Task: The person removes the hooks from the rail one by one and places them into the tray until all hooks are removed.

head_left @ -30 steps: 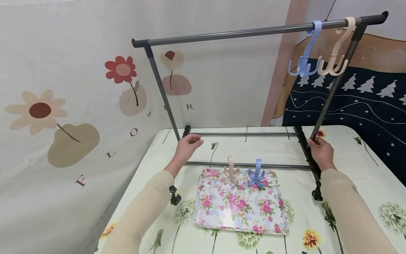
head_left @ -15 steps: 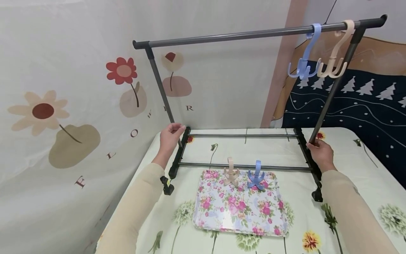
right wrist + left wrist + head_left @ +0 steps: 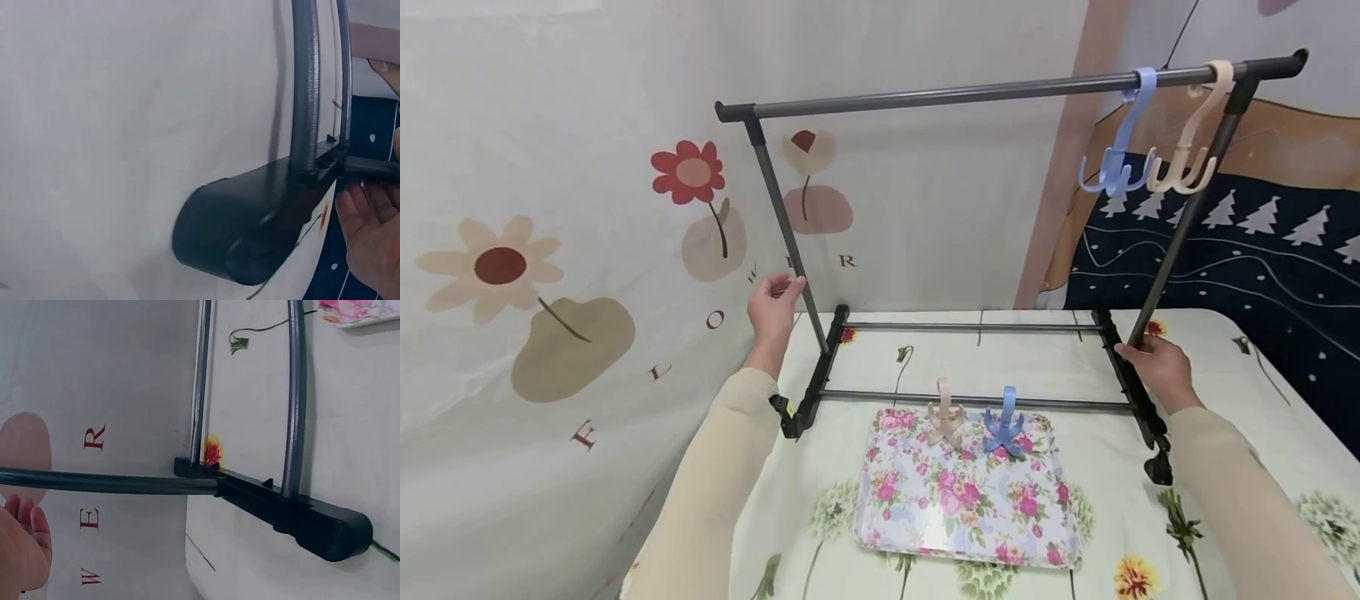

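A grey metal garment rack stands with its top bar point(image 3: 955, 94) held up by a left post point(image 3: 775, 192) and a right post point(image 3: 1180, 225). My left hand point(image 3: 769, 321) is just outside the left post, its loosely bent fingertips close by the pole point(image 3: 112, 482) without wrapping it. Low on the right post, my right hand point(image 3: 1161, 367) holds the pole between thumb and fingers; the right wrist view shows the fingers point(image 3: 356, 209) beneath it. A blue four-prong hook point(image 3: 1120, 150) and a beige one point(image 3: 1187, 142) hang at the bar's right end.
Black feet point(image 3: 812, 379) and two low crossbars point(image 3: 955, 402) form the rack's base on a flower-print cloth point(image 3: 805, 533). A floral tray point(image 3: 955, 500) lies in front, with a beige hook point(image 3: 946, 421) and a blue hook point(image 3: 1004, 429) on its far edge. Printed curtains point(image 3: 550, 83) hang behind.
My left hand has moved left and up, from inside the left post's foot to its outer side. My right hand stays low on the right post. The whole scene sits slightly lower in view.
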Motion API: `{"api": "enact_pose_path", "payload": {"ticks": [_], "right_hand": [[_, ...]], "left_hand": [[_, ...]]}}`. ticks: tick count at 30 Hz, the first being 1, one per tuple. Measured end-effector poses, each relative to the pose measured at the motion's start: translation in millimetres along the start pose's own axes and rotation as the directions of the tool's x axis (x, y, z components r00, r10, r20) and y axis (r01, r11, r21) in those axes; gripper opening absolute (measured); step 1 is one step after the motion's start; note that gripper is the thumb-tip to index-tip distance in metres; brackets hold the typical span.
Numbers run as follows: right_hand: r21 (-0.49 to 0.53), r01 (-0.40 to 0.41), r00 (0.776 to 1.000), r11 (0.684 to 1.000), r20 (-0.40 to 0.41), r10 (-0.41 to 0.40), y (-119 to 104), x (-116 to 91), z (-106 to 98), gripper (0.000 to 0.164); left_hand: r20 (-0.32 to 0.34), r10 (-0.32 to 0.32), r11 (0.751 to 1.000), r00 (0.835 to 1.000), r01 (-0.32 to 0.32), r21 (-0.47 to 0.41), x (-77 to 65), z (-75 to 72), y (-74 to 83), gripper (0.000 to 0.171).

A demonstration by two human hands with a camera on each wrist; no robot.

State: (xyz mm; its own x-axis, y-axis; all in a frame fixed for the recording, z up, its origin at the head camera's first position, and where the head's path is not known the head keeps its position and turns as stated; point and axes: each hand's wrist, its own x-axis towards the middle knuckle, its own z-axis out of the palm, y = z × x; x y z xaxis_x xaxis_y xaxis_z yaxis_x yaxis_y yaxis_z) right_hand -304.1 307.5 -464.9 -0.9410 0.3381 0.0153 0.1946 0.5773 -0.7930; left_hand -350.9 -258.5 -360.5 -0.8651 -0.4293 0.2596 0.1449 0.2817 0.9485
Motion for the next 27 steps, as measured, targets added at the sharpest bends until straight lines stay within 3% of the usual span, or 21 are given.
{"api": "enact_pose_path", "payload": {"ticks": [3,6,9,17,27], "right_hand": [[0.006,-0.032,0.999,0.999,-0.018,0.032,-2,1,0,0.049],[-0.005,-0.015,1.000,1.000,-0.020,0.015,-6,2,-6,0.056],[-0.003,0.013,1.000,1.000,0.008,-0.013,-8,0,-16,0.068],[0.024,0.033,0.999,0.999,-0.011,-0.033,-26,-3,-47,0.088],[-0.040,0.111,0.984,0.993,-0.138,-0.115,-54,-4,-89,0.085]], "left_hand": [[0.022,-0.019,1.000,1.000,0.018,0.006,3.1,-0.3,3.9,0.050],[0.031,-0.029,1.000,0.999,0.029,0.005,6.0,-0.2,7.8,0.051],[0.027,-0.043,0.999,0.999,0.043,0.014,9.7,1.0,10.4,0.050],[0.022,-0.044,0.999,0.999,0.044,0.004,21.2,6.6,17.1,0.043],[0.032,-0.050,0.999,0.998,0.050,0.022,22.4,12.7,20.3,0.035]]}}
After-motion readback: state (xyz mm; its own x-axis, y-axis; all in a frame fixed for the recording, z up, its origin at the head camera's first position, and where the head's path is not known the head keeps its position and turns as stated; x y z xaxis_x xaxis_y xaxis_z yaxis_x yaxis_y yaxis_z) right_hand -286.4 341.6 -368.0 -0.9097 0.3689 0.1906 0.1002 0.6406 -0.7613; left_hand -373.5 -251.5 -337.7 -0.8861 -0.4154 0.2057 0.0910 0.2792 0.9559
